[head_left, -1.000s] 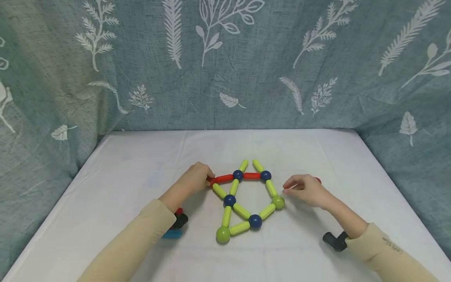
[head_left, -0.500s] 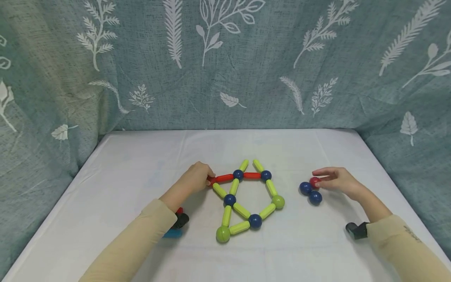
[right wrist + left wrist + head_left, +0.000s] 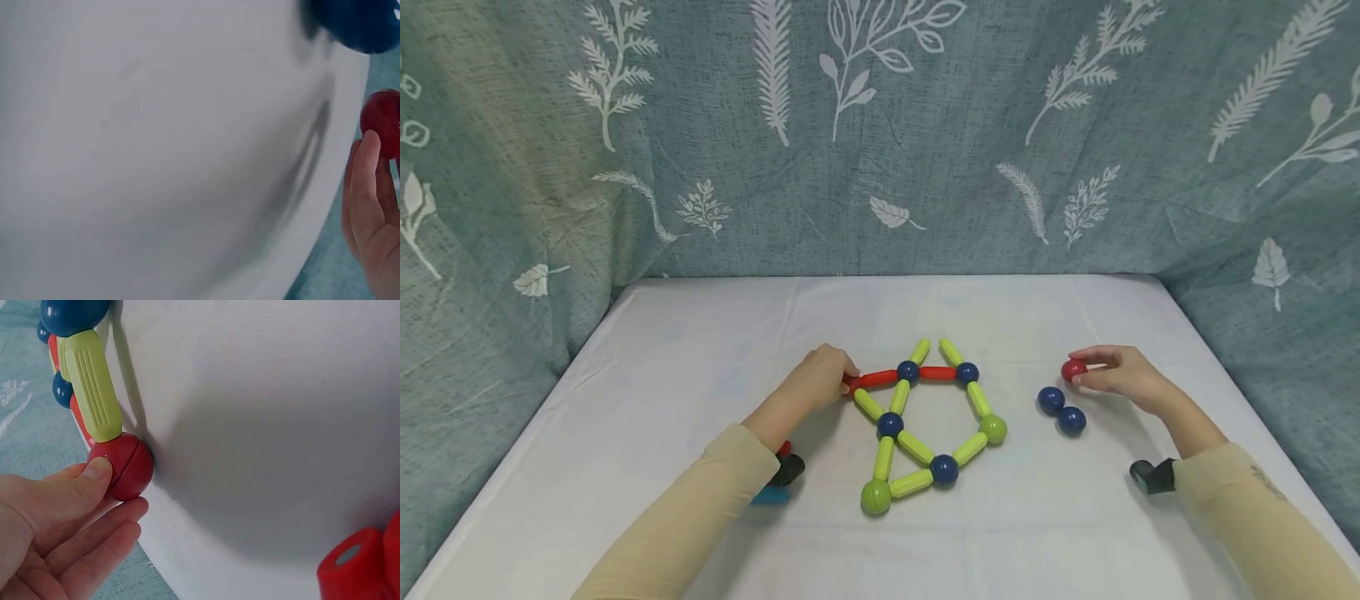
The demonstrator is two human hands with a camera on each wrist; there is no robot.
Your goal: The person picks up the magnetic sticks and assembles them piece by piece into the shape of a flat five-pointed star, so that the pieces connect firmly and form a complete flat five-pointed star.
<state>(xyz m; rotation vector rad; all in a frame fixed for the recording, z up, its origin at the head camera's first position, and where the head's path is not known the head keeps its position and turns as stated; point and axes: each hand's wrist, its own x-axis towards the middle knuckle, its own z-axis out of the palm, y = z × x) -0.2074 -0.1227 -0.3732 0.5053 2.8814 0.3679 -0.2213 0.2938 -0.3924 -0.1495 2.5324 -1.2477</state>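
Observation:
My left hand (image 3: pixel 812 379) pinches a red ball (image 3: pixel 132 469) at the left corner of a flat figure made of balls and rods. In the left wrist view, a yellow-green rod (image 3: pixel 94 387) joins that ball. The figure has red rods (image 3: pixel 938 372), dark blue balls (image 3: pixel 944 470) and green balls (image 3: pixel 876 497). Two yellow-green rods (image 3: pixel 951 352) at its far side have free ends. On the right, my right hand (image 3: pixel 1120 377) holds another red ball (image 3: pixel 1072 371) between thumb and fingers, just behind two dark blue balls (image 3: pixel 1051 401).
Beside the left sleeve lie a blue piece (image 3: pixel 771 496) and a red piece (image 3: pixel 353 569), partly hidden. Black devices (image 3: pixel 1152 477) sit at both wrists. The white-covered table (image 3: pixel 1015 533) ends at a patterned curtain (image 3: pixel 880 142) behind.
My right hand has moved right from beside the figure and taken the red ball from the group, shifting it slightly back from the two blue balls. The left hand stays put.

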